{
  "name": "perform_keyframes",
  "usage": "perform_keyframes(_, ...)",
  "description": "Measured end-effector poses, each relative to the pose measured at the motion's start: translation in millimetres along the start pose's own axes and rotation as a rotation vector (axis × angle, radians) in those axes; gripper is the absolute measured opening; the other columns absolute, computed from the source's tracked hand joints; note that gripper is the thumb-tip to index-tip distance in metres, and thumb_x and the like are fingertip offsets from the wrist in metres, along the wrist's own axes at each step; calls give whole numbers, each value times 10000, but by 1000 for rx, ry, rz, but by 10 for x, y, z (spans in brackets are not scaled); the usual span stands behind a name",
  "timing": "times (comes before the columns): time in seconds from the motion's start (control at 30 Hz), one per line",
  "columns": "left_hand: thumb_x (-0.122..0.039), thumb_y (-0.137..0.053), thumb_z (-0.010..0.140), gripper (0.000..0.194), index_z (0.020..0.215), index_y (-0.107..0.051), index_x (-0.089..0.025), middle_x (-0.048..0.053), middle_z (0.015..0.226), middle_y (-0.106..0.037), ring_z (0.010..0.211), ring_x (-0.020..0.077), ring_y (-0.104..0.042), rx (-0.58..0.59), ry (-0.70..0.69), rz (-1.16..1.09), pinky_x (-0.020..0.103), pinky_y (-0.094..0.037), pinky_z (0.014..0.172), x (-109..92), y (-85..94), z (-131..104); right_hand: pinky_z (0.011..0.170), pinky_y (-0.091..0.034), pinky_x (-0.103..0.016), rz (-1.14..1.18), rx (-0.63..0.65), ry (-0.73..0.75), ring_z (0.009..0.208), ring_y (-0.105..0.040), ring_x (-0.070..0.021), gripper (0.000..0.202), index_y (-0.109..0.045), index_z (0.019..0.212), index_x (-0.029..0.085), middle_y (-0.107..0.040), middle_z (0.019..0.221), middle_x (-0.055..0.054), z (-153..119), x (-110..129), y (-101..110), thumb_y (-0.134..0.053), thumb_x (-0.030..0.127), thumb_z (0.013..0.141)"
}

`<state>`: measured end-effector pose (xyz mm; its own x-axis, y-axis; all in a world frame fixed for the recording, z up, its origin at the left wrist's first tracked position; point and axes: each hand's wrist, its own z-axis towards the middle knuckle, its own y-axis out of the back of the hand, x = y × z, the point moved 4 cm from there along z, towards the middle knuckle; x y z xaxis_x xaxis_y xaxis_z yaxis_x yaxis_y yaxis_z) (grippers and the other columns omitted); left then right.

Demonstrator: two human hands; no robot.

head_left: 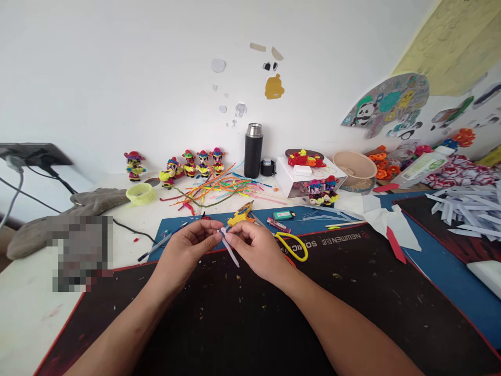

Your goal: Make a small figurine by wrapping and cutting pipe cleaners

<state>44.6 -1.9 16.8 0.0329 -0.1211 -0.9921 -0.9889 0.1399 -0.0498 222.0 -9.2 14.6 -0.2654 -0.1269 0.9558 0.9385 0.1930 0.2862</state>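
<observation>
Above the black desk mat (235, 318), both my hands meet over a short, pale lilac pipe cleaner (231, 253). My left hand (193, 244) pinches its upper end between thumb and forefinger. On the other side my right hand (258, 248) pinches it close by, fingertips almost touching the left ones. One end hangs down below the fingers, and a small bent or knotted bit shows at the top. Just behind the hands lies a yellow hot glue gun (243, 213). Scissors with yellow handles (297, 248) rest beside my right hand.
Several pipe-cleaner dolls (190, 164) stand along the wall, near loose coloured pipe cleaners (219, 188). A black thermos (253, 151), a white box (291, 183), a beige bowl (354, 167) and a tape roll (141, 194) sit behind. White strips (465, 209) are piled right.
</observation>
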Motion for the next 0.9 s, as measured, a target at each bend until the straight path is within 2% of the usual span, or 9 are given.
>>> perform_keyframes(0.13,-468,-936,721,395,986,-791,-214,51,923,-771,879,217,-692,-17,-31,30,300,-551,803,-17,1,0,583,-385,-282,15,5,-7,624,-543,-143,201,-719,950,199,-667,746,1,7,-8,-1,-667,392,965)
perform_keyframes(0.43,-484,-951,694,386,925,-801,-214,38,872,-766,832,203,-687,-30,-33,26,295,-553,791,-50,-19,-14,557,-362,-270,12,40,-9,593,-505,-127,188,-707,922,200,-634,702,25,-3,34,-17,-663,377,968)
perform_keyframes(0.67,-478,-950,703,372,921,-806,-213,43,886,-773,843,200,-683,-31,-36,29,286,-552,785,-45,-10,-17,553,-362,-264,30,48,-18,591,-508,-127,179,-706,931,198,-655,724,18,-8,30,-16,-663,369,964)
perform_keyframes(0.9,-489,-947,699,380,938,-813,-225,63,949,-805,905,237,-716,-52,-33,46,326,-575,845,-24,-3,-10,557,-358,-258,35,56,-6,597,-502,-122,179,-710,925,195,-651,732,18,-10,45,-18,-658,361,966)
